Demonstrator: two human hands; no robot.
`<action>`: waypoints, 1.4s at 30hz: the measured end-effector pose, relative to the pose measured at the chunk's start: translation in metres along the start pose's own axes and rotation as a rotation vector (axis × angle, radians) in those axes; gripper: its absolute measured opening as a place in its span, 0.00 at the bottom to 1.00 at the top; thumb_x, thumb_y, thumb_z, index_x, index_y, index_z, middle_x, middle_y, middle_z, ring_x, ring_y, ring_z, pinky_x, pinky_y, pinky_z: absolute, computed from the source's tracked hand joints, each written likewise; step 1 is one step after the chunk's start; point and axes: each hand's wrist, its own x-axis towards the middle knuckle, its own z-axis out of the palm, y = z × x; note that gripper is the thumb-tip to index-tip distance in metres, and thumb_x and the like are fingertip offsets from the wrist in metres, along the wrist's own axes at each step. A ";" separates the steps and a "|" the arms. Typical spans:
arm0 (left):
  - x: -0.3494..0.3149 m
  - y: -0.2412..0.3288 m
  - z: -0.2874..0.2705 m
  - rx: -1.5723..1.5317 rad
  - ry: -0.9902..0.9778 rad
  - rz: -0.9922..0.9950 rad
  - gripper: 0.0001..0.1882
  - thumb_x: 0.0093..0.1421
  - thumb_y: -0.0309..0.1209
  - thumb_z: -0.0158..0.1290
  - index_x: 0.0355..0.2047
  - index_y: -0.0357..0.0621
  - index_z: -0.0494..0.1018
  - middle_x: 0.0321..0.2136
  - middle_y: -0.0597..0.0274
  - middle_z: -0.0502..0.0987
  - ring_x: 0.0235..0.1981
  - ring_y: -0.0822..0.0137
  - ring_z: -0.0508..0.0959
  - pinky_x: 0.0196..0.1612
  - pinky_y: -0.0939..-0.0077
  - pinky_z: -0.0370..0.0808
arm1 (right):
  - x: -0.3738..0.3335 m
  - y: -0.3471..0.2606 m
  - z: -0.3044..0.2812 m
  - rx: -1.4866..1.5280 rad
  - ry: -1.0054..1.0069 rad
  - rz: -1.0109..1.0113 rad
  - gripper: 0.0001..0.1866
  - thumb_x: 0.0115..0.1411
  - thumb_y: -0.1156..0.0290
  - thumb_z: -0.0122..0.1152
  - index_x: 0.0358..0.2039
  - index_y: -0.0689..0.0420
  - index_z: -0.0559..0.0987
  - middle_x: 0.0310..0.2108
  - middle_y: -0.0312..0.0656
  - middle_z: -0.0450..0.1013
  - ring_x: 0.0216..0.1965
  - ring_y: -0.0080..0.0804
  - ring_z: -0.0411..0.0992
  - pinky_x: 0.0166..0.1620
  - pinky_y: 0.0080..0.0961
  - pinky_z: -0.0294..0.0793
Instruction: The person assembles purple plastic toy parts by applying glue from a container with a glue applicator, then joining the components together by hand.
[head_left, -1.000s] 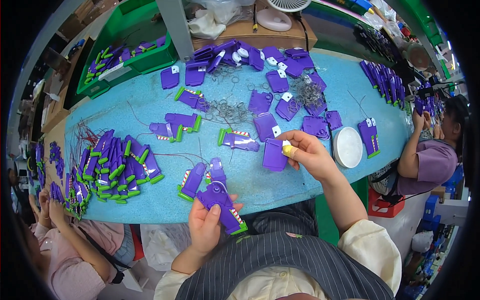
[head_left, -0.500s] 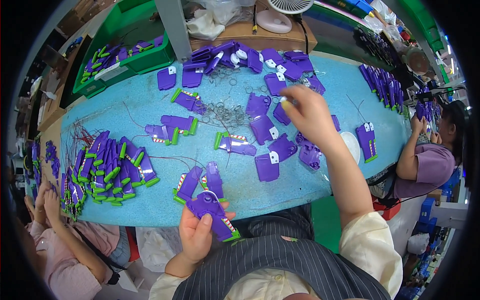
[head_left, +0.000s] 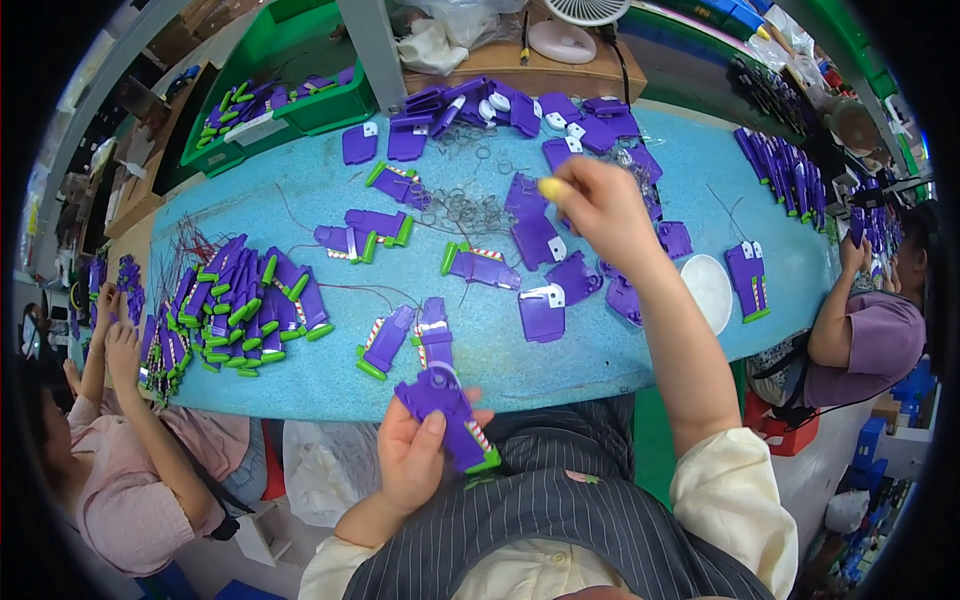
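Near the table's front edge, my left hand (head_left: pixel 408 462) grips a purple plastic shell (head_left: pixel 438 392) with a green end and a red-and-white striped strip. Its thumb presses on the shell's face, and a round boss shows at the top. My right hand (head_left: pixel 603 212) is over the middle of the table with its fingers pinched; a yellow finger cover (head_left: pixel 549 190) sits on one fingertip. Whatever lies in that pinch, if anything, is too small to make out. Close by are loose metal rings (head_left: pixel 465 210) and a purple shell with a white corner (head_left: pixel 538 243).
A heap of purple-and-green shells with red wires (head_left: pixel 240 310) lies at left. Purple shells (head_left: pixel 480 105) pile up along the back. A green bin (head_left: pixel 310 112) stands back left, a fan (head_left: pixel 562 40) at the back. A white dish (head_left: pixel 706 293) is right of my forearm. Co-workers sit at both sides.
My right hand has moved left, from beside the purple shells toward the metal rings. My left hand keeps its grip on the shell. The whole view has shifted slightly.
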 end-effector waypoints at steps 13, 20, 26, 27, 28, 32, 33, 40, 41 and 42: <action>0.029 -0.012 0.026 -0.011 -0.187 -0.103 0.18 0.64 0.28 0.39 0.53 0.37 0.55 0.47 0.43 0.70 0.44 0.55 0.75 0.47 0.64 0.73 | 0.035 0.027 0.039 -0.867 -0.225 -0.259 0.06 0.44 0.77 0.53 0.24 0.61 0.76 0.27 0.48 0.70 0.34 0.44 0.71 0.35 0.37 0.72; 0.021 -0.004 0.008 0.015 -0.127 -0.161 0.18 0.64 0.25 0.37 0.53 0.37 0.53 0.48 0.39 0.68 0.45 0.52 0.74 0.48 0.60 0.72 | 0.021 0.010 -0.023 -0.620 0.067 -0.465 0.05 0.48 0.75 0.55 0.26 0.61 0.77 0.27 0.46 0.72 0.33 0.42 0.72 0.35 0.36 0.72; 0.015 -0.004 0.000 0.033 -0.328 -0.206 0.17 0.63 0.23 0.36 0.53 0.37 0.52 0.49 0.38 0.67 0.47 0.52 0.73 0.50 0.60 0.70 | -0.121 0.003 -0.108 -0.093 0.318 0.166 0.05 0.53 0.82 0.51 0.31 0.66 0.73 0.33 0.43 0.75 0.33 0.25 0.72 0.38 0.20 0.70; 0.014 -0.004 0.005 0.073 -0.393 -0.188 0.17 0.63 0.22 0.36 0.53 0.36 0.52 0.49 0.38 0.67 0.47 0.52 0.73 0.51 0.60 0.70 | -0.142 0.013 -0.114 0.042 0.391 0.220 0.06 0.52 0.82 0.51 0.32 0.66 0.74 0.36 0.45 0.75 0.36 0.27 0.72 0.38 0.21 0.70; 0.016 -0.002 0.008 0.106 -0.467 -0.194 0.17 0.63 0.20 0.35 0.53 0.36 0.52 0.50 0.38 0.65 0.49 0.52 0.72 0.52 0.60 0.68 | -0.156 0.019 -0.114 -0.040 0.432 0.213 0.06 0.52 0.82 0.52 0.31 0.66 0.74 0.37 0.46 0.75 0.37 0.28 0.72 0.38 0.21 0.70; 0.020 -0.007 0.034 0.164 -0.470 -0.262 0.18 0.63 0.20 0.34 0.53 0.35 0.52 0.51 0.39 0.64 0.51 0.53 0.70 0.54 0.60 0.66 | -0.184 0.052 -0.107 -0.509 0.470 0.105 0.07 0.48 0.81 0.57 0.31 0.62 0.75 0.42 0.50 0.71 0.44 0.41 0.69 0.45 0.29 0.67; 0.021 -0.009 0.038 0.167 -0.479 -0.261 0.18 0.63 0.20 0.34 0.53 0.35 0.52 0.51 0.39 0.64 0.51 0.53 0.70 0.54 0.60 0.66 | -0.185 0.057 -0.103 -0.606 0.459 0.097 0.08 0.47 0.80 0.57 0.31 0.61 0.76 0.42 0.49 0.70 0.45 0.42 0.68 0.47 0.31 0.66; 0.020 -0.018 0.054 0.043 -0.361 -0.358 0.20 0.63 0.20 0.34 0.56 0.34 0.52 0.51 0.42 0.65 0.51 0.55 0.70 0.55 0.62 0.66 | -0.190 0.034 -0.095 -0.378 0.694 0.086 0.04 0.50 0.80 0.56 0.28 0.61 0.74 0.35 0.46 0.68 0.41 0.38 0.66 0.46 0.29 0.64; 0.021 -0.021 0.055 0.029 -0.342 -0.358 0.20 0.63 0.20 0.35 0.56 0.34 0.52 0.51 0.44 0.65 0.52 0.56 0.69 0.55 0.62 0.66 | -0.190 0.024 -0.087 -0.351 0.680 0.077 0.04 0.50 0.80 0.56 0.28 0.61 0.74 0.35 0.46 0.68 0.41 0.38 0.66 0.46 0.29 0.64; 0.022 -0.020 0.061 0.038 -0.295 -0.343 0.20 0.63 0.19 0.35 0.56 0.34 0.53 0.50 0.47 0.66 0.52 0.57 0.69 0.55 0.62 0.66 | -0.190 0.010 -0.077 -0.082 0.613 0.071 0.05 0.51 0.81 0.54 0.30 0.62 0.73 0.35 0.46 0.67 0.40 0.37 0.66 0.45 0.28 0.64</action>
